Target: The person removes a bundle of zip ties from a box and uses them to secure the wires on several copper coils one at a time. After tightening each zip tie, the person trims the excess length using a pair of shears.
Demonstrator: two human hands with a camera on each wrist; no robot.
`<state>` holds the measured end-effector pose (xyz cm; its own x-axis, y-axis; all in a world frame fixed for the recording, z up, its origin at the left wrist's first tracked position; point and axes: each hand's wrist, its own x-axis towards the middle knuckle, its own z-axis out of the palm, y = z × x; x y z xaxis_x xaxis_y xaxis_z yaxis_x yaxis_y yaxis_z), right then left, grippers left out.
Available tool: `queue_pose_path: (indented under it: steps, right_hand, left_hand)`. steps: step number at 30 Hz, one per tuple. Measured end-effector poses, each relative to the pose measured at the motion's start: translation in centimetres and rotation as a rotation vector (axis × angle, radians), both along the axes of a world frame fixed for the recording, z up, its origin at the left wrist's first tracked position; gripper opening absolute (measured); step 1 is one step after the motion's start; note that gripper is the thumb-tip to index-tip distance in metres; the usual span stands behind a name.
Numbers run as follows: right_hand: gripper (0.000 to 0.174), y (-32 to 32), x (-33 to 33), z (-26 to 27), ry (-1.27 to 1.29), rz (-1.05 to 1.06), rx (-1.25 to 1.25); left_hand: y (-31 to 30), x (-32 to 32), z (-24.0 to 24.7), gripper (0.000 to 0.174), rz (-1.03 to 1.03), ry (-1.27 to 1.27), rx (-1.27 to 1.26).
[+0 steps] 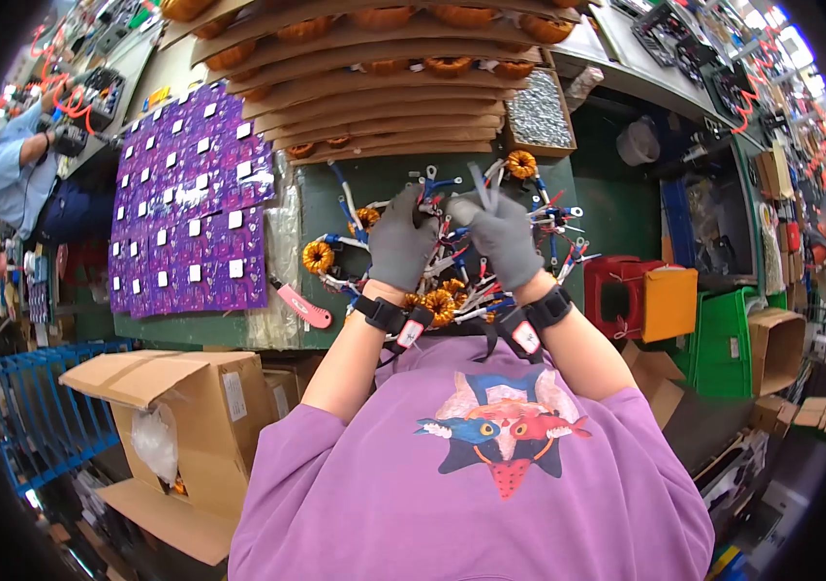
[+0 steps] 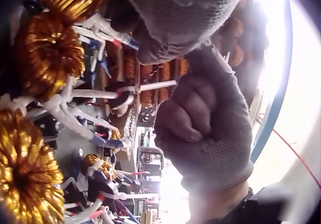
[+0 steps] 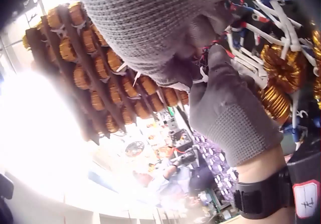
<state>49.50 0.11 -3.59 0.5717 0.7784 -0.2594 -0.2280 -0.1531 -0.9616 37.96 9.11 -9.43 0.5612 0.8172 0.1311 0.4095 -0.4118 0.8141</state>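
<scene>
Both hands wear grey gloves and work close together over a heap of wired copper coils. My left hand (image 1: pixel 401 244) pinches a thin bundle of dark and red wires (image 3: pixel 205 54) between thumb and fingers. Right beside it, my right hand (image 1: pixel 505 244) has its fingers curled and grips a thin white cable tie (image 2: pixel 223 63), whose pale ends show at the glove. Most of the tie is hidden by the fingers. Orange toroid coils (image 1: pixel 440 307) with white, blue and red leads lie under and around both hands, with ring terminals (image 1: pixel 576 211) on some lead ends.
Stacked cardboard layers of coils (image 1: pixel 384 102) rise behind the hands. To the left lie purple circuit boards (image 1: pixel 190 203) and a pink-handled cutter (image 1: pixel 304 306). A box of small metal parts (image 1: pixel 539 111) stands at back right; red (image 1: pixel 616 295) and green bins (image 1: pixel 723 344) stand right.
</scene>
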Motion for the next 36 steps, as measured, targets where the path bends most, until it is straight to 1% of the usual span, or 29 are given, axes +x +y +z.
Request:
queue_pose_path:
  steps: [2,3,4,5,6,7,8,10,11,12,14,16,17,18,19,21,22,24,26,28,29,30,31,32,33,34,35,36]
  right_hand:
    - [0.021,-2.3,2.6,-0.7,-0.103,-0.130,0.032]
    - [0.020,-3.6,3.8,-0.7,-0.010,-0.173,0.078]
    - [0.020,-5.1,4.9,-0.5,0.081,-0.217,0.125]
    - [0.021,-7.0,5.8,-0.2,0.204,-0.217,0.109]
    - [0.019,-8.8,6.5,-0.1,0.262,-0.244,0.104]
    - [0.019,-10.4,6.8,-0.3,0.224,-0.301,0.076]
    - [0.018,-11.9,7.0,-0.8,0.187,-0.356,0.049]
    - [0.018,-15.2,7.2,-2.1,0.196,-0.392,0.052]
    - [0.018,-16.6,7.2,-2.7,0.210,-0.408,0.048]
    - [0.018,-17.7,7.1,-2.9,0.207,-0.427,0.052]
    - [0.020,-19.5,6.9,-3.3,0.188,-0.469,-0.018]
    - [0.024,-21.1,6.8,-3.5,0.197,-0.512,-0.040]
    - [0.025,-21.8,7.0,-3.7,0.188,-0.509,-0.051]
    - [0.027,-22.3,7.0,-3.8,0.181,-0.502,-0.062]
    - [0.027,-22.4,7.0,-3.8,0.184,-0.507,-0.058]
    - [0.021,-22.1,7.0,-3.7,0.141,-0.606,-0.042]
    - [0.021,-22.0,7.3,-3.7,0.144,-0.598,-0.036]
    - [0.014,-21.5,7.8,-3.8,0.154,-0.594,-0.024]
    - [0.012,-20.2,7.7,-2.9,0.177,-0.565,-0.017]
    - [0.012,-18.8,7.6,-2.5,0.202,-0.527,0.074]
    - [0.010,-18.0,7.5,-2.4,0.221,-0.510,0.106]
    - [0.010,-17.0,7.4,-2.2,0.227,-0.490,0.105]
    - [0.011,-16.0,7.1,-1.7,0.216,-0.452,0.119]
    - [0.011,-14.9,6.9,-1.3,0.204,-0.411,0.133]
    - [0.011,-13.9,6.7,-0.9,0.196,-0.340,0.169]
    - [0.011,-12.9,6.3,-0.1,0.196,-0.311,0.163]
    - [0.012,-11.8,5.8,0.7,0.142,-0.211,0.113]
    - [0.012,-10.8,5.4,1.1,0.086,-0.113,0.063]
  left_hand:
    - [-0.9,2.2,1.0,0.033,0.152,-0.027,0.285]
    - [-1.1,3.0,1.8,0.035,0.076,-0.113,0.353]
    - [-1.0,4.0,2.0,0.035,0.049,-0.118,0.354]
    - [-0.7,5.1,2.1,0.036,-0.145,-0.142,0.435]
    - [-0.4,6.5,2.2,0.037,-0.338,-0.169,0.516]
    - [0.0,8.1,0.5,0.039,-0.490,-0.081,0.471]
    - [0.3,9.7,0.1,0.039,-0.511,-0.087,0.475]
    - [0.4,12.9,-0.4,0.035,-0.767,0.621,0.628]
    - [0.7,13.9,-1.2,0.033,-0.802,0.700,0.742]
    - [1.5,14.6,-3.5,0.031,-0.845,0.755,0.867]
    - [2.6,16.2,-5.8,0.027,-0.847,0.935,1.016]
    - [3.7,17.4,-7.2,0.025,-0.791,0.907,1.023]
    - [3.6,17.7,-5.3,0.022,-0.807,0.889,0.973]
    - [3.4,17.9,-3.3,0.022,-0.815,0.887,0.981]
    - [3.1,17.8,-1.2,0.022,-0.825,0.852,0.853]
    - [3.0,17.0,4.0,0.023,-0.849,0.755,0.565]
    - [3.4,16.2,6.2,0.023,-0.841,0.760,0.568]
    - [4.6,13.1,9.7,0.025,-0.778,0.413,-0.143]
    - [4.6,8.1,12.4,0.029,-0.593,0.002,-0.555]
    - [3.3,3.8,14.6,0.031,-0.386,-0.212,-0.687]
    - [2.7,2.0,14.9,0.029,-0.307,-0.187,-0.608]
    - [1.9,0.4,15.0,0.028,-0.226,-0.161,-0.533]
    - [0.1,-0.2,14.8,0.027,-0.170,-0.231,-0.574]
    - [-1.6,-0.4,13.4,0.030,-0.092,-0.308,-0.644]
    - [-2.0,-0.7,9.6,0.036,-0.096,-0.279,-0.626]
    - [-2.9,-1.0,7.4,0.041,-0.103,-0.101,-0.598]
    - [-4.0,-0.7,5.8,0.044,-0.085,0.002,-0.605]
    - [-4.8,-0.9,-0.5,0.045,-0.006,-0.277,-0.870]
